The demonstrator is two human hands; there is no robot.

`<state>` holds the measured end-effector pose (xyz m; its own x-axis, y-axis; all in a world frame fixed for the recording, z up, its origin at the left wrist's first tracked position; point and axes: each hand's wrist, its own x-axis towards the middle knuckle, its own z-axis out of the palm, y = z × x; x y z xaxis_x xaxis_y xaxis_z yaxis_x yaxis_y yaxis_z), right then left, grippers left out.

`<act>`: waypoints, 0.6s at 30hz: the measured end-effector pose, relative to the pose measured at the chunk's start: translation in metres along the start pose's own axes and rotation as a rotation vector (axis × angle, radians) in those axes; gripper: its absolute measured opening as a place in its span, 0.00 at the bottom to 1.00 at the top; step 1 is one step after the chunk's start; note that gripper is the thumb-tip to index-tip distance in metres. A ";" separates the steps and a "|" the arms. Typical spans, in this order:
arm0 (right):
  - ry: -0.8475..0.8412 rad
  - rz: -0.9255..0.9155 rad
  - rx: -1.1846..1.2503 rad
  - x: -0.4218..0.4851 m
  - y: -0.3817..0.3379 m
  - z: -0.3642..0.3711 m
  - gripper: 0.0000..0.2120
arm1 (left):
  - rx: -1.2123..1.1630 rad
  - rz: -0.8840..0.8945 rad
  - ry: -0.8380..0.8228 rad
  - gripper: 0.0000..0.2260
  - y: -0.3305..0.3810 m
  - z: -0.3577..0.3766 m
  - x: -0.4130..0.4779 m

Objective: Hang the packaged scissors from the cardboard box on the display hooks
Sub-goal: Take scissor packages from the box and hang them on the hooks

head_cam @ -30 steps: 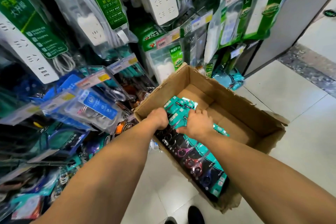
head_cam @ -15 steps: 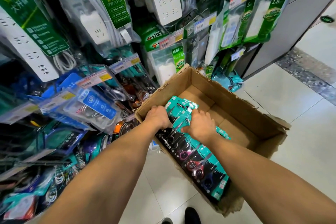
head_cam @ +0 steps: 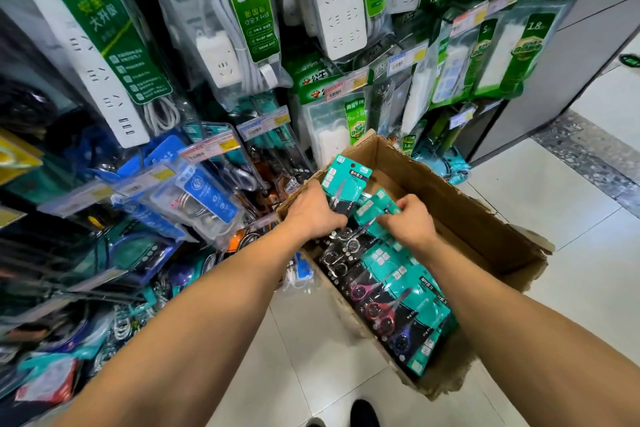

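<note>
Gripping one teal scissors pack [head_cam: 346, 180], the left hand [head_cam: 313, 215] holds it upright over the cardboard box [head_cam: 460, 198]. Just beside it, the right hand [head_cam: 414, 224] pinches a second pack [head_cam: 375, 210], tilted. The remaining packs [head_cam: 394, 291] lie in a row inside the box, beneath both hands. Above the hands hang power strip packs [head_cam: 341, 3].

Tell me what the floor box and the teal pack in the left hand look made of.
Box: brown cardboard, matt; its ragged, torn rim suggests corrugated board. Scissor pack gripped by the left hand: teal and black printed card with a punched hang hole; faintly shiny, so probably under clear plastic, though that stays uncertain.
</note>
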<state>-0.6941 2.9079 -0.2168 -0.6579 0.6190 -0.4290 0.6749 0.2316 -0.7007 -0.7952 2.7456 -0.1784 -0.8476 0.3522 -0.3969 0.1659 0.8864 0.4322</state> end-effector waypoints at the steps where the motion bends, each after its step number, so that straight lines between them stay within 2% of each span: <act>1: 0.003 0.010 0.070 -0.001 -0.002 -0.005 0.15 | -0.027 0.006 0.009 0.33 0.000 -0.005 -0.007; 8: -0.031 -0.032 0.608 -0.027 -0.034 -0.043 0.08 | -0.213 0.071 0.074 0.27 -0.003 -0.036 -0.068; 13: -0.170 -0.180 0.656 -0.059 -0.070 -0.048 0.10 | -0.352 0.054 0.178 0.29 -0.021 -0.055 -0.121; 18: -0.388 -0.313 0.626 -0.108 -0.117 -0.022 0.10 | -0.561 -0.040 0.291 0.26 -0.052 -0.076 -0.181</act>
<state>-0.6948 2.8306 -0.0763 -0.9329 0.2627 -0.2465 0.2024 -0.1837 -0.9619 -0.6883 2.6126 -0.0679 -0.9630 0.1564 -0.2194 -0.0912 0.5772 0.8115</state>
